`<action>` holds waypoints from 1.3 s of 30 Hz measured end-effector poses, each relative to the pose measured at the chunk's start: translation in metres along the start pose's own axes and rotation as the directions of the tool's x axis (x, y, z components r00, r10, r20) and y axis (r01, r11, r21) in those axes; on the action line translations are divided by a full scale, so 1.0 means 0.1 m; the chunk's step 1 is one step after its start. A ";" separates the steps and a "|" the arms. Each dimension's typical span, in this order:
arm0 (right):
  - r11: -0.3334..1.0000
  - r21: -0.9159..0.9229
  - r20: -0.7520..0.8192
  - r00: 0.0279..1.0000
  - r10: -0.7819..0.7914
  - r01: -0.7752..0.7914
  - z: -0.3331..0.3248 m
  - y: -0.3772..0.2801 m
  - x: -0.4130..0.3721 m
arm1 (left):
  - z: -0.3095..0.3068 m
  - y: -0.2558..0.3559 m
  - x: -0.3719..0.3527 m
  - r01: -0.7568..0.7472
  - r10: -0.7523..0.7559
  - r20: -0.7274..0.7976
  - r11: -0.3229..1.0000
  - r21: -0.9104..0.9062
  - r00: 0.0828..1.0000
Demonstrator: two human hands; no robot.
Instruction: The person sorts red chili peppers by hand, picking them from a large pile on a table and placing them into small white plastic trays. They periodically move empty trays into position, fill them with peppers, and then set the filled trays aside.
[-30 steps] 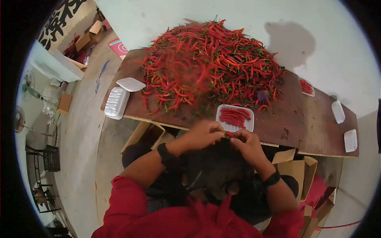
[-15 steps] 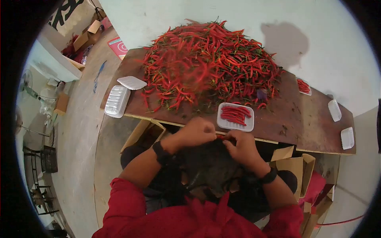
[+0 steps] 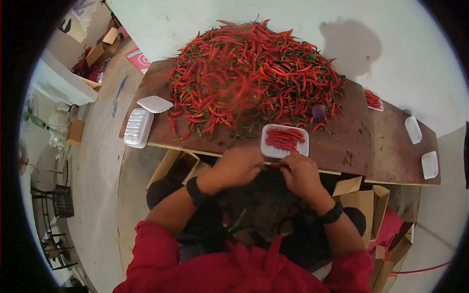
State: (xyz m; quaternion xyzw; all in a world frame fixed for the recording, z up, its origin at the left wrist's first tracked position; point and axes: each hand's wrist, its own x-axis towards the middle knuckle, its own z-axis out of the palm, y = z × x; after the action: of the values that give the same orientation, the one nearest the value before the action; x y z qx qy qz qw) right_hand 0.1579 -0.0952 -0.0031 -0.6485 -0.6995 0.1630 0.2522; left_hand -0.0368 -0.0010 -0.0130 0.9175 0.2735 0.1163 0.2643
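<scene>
Both my hands are over the table's front edge, just in front of a white tray (image 3: 264, 148) with several red chilies (image 3: 285, 138) in it. My right hand (image 3: 302, 176) is closed on a red chili, a bit of which shows at its fingertips, close to the tray's front rim. To its left my left hand (image 3: 239, 167) is blurred by motion; its fingers are smeared and what they hold, if anything, is hidden. Behind the tray rises a large heap of red chilies with green stems (image 3: 254, 73).
Stacked white trays (image 3: 138, 128) and a single one (image 3: 155, 104) lie at the table's left. On the right are a filled tray (image 3: 373, 100) and two more trays (image 3: 413, 130) (image 3: 429, 165). Open cardboard boxes (image 3: 359, 207) stand below the table (image 3: 337, 151).
My hands have moved apart slightly, the right one up toward the tray's front rim. The whole view has shifted a little.
</scene>
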 end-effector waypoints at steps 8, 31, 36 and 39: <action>0.999 0.021 -0.010 1.000 -0.023 0.023 -0.01 0.12 0.02 | -0.05 0.11 0.10 -0.078 0.047 0.420 0.995 0.058 0.906; 0.996 -0.002 -0.190 0.978 0.089 -0.091 -0.08 0.45 0.27 | 0.19 -0.12 0.54 -0.022 0.023 -0.178 1.000 0.008 0.984; 0.998 -0.040 -0.184 0.982 0.047 -0.055 -0.01 0.47 0.28 | 0.22 -0.13 0.56 -0.076 0.083 -0.151 0.996 0.047 0.985; 0.998 -0.040 -0.172 0.984 0.035 -0.042 0.00 0.45 0.29 | 0.21 -0.13 0.57 -0.103 0.112 -0.115 0.991 0.087 0.987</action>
State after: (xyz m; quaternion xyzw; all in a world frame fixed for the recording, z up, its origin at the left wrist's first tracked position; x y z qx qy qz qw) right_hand 0.1942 -0.0621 -0.0236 -0.6789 -0.6658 0.0962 0.2941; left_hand 0.0117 0.0315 -0.0336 0.9322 0.2435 0.1739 0.2036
